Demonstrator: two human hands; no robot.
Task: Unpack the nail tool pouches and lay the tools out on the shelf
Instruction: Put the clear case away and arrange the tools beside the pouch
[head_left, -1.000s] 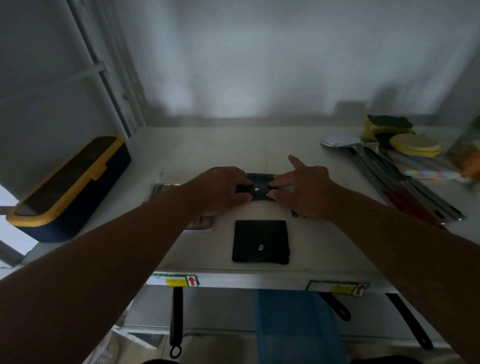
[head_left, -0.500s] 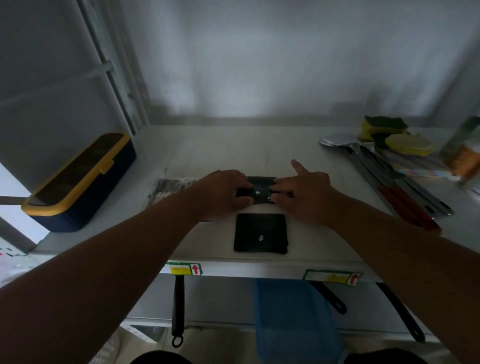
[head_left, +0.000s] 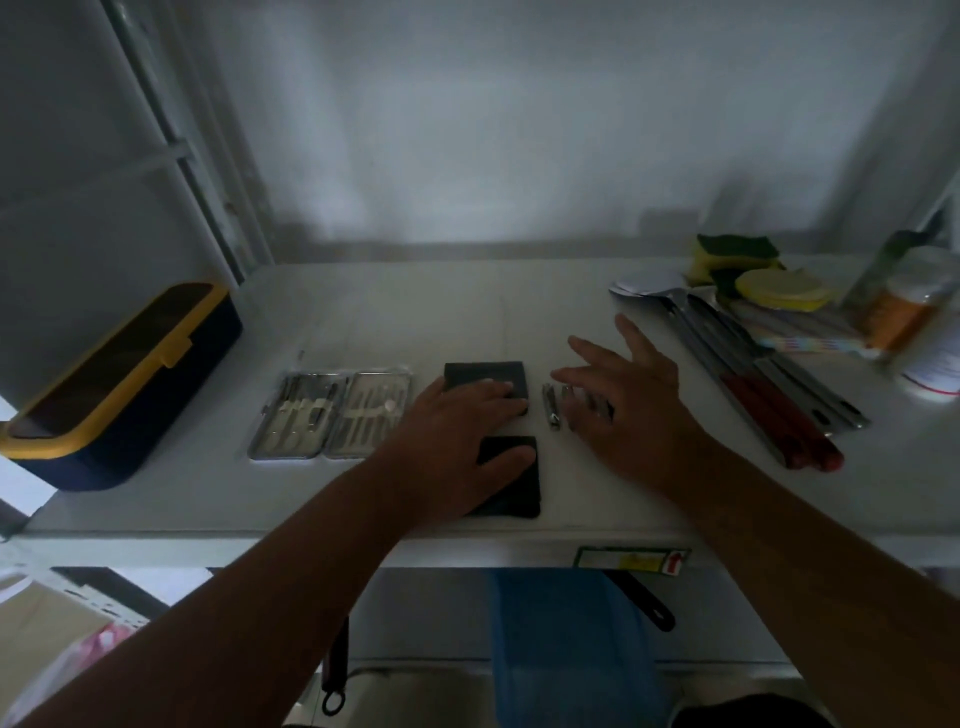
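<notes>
Two black pouches lie on the white shelf (head_left: 415, 312). My left hand (head_left: 457, 431) rests flat on the far pouch (head_left: 485, 375), its thumb over the near pouch (head_left: 511, 480). My right hand (head_left: 623, 400) hovers with fingers spread over small metal nail tools (head_left: 551, 408) lying to the right of the far pouch; some of them are hidden under the fingers. An opened metal case (head_left: 332, 415) with several nail tools lies flat to the left of the pouches.
A navy box with a yellow rim (head_left: 114, 384) sits at the shelf's left edge. Long kitchen utensils with red handles (head_left: 769, 384), sponges (head_left: 737, 260) and bottles (head_left: 924, 322) fill the right side. Pan handles hang below the shelf front.
Both hands were together on the far pouch; now the right hand has moved right over loose tools. The left hand stays on the pouch. The opened case is now in view.
</notes>
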